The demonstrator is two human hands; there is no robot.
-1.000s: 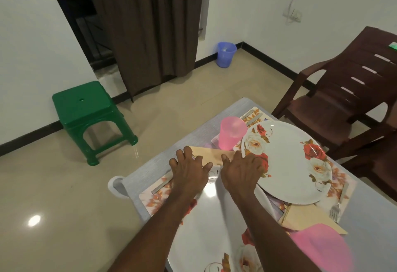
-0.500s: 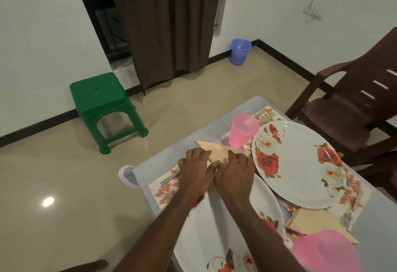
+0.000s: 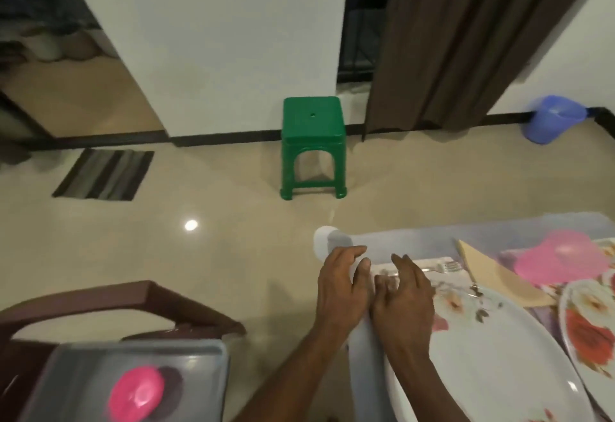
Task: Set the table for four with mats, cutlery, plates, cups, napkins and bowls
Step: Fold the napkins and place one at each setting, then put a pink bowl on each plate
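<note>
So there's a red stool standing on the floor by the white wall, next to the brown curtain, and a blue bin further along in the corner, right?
Not quite: the stool is green, not red, as the head view shows. The rest holds: it stands on the floor by the white wall, next to the brown curtain, with the blue bin further along in the corner.

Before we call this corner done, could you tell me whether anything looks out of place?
The two flowered plates crowd together at the table corner, and the folded napkin lies partly under the pink cup.
</note>
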